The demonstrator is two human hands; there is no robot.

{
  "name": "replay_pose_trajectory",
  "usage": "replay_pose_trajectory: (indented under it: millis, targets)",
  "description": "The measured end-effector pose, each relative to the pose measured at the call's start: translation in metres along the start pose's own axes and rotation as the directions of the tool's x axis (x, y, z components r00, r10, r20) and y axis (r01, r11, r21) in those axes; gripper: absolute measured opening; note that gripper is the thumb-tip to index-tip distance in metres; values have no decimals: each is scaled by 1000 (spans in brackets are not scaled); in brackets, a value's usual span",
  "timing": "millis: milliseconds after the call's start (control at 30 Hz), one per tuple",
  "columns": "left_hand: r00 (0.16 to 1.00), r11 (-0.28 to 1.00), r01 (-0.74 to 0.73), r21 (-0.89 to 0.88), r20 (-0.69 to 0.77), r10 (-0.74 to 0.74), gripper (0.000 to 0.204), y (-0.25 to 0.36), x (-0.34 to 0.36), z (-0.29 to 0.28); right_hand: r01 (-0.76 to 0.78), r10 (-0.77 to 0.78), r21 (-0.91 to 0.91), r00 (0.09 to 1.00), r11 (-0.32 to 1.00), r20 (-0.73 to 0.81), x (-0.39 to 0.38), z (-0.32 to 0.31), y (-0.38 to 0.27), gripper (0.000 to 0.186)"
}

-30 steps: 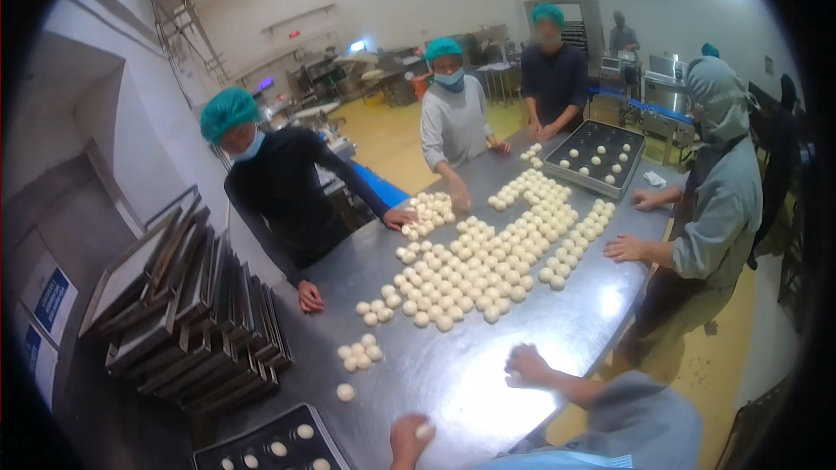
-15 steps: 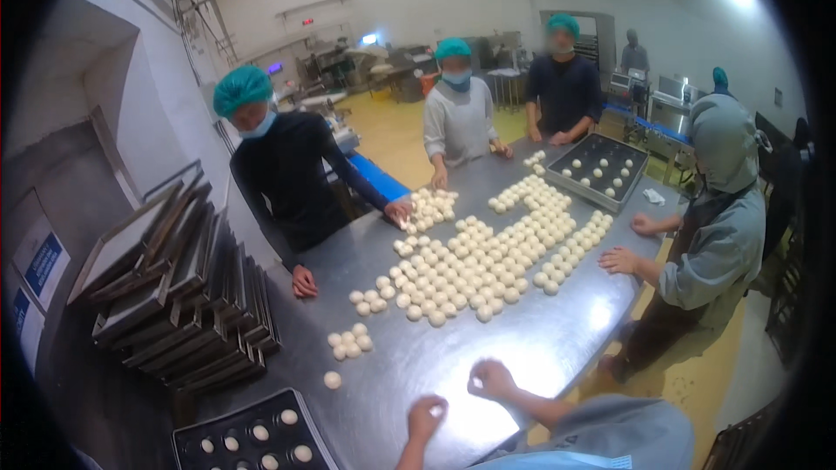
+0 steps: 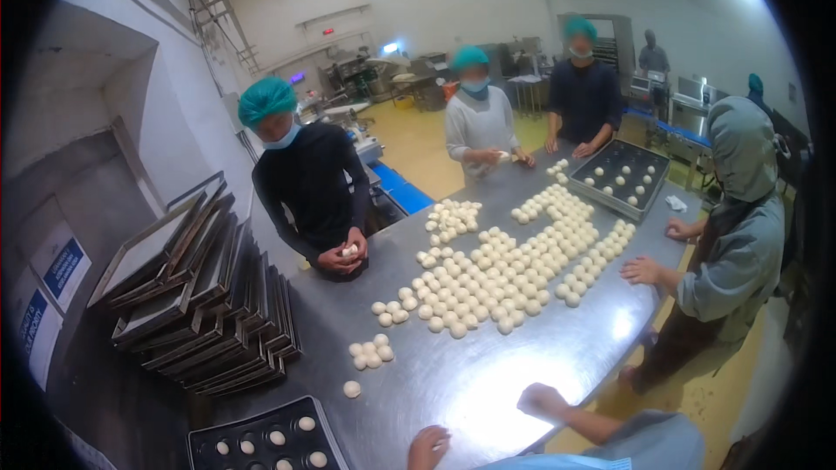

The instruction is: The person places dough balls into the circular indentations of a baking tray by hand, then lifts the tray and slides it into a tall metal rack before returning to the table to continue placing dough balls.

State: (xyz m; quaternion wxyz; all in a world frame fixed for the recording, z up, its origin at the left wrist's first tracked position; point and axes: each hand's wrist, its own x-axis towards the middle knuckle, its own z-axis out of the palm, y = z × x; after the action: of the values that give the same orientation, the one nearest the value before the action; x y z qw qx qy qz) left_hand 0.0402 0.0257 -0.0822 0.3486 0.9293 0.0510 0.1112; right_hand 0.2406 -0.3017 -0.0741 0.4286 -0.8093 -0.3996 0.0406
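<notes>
L hand [image 3: 429,447] curled, grip unclear; R hand [image 3: 541,399] fisted, knuckles-down on steel table [image 3: 488,374], contents not visible.

A dark baking tray [image 3: 261,444] is sitting at the near left corner of the steel surface [image 3: 488,374], holding small pale dough balls [image 3: 306,424] in its round wells. One loose dough ball [image 3: 352,389] is lying just beyond the tray, round, white and apart from the others.
</notes>
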Motion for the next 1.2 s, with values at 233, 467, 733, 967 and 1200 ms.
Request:
replay_pose_trajectory:
  millis: [233, 467, 733, 967, 1200]
  targets:
    - [967, 995, -16, -96, -256, -9, 13, 49, 56, 17, -181, 168, -50, 965, 982, -200, 69, 7, -46, 23]
    - [942, 959, 282, 16, -193, -274, 16, 23, -2, -9, 49, -104, -376, 986, 925, -127, 22, -36, -8, 10]
    - [950, 991, 9, -137, -308, -51, 8, 59, 36, 24, -150, 145, 1, 954, 989, -264, 7, 18, -20, 13]
    - [923, 999, 20, -41, -383, -34, 26, 59, 21, 16, -35, -28, -307, 980, 951, -196, 25, 18, -48, 17]
    - [938, 946, 304, 112, -209, -276, 47, 57, 12, 17, -54, 35, -314, 997, 948, -66, 18, -4, -72, 47]
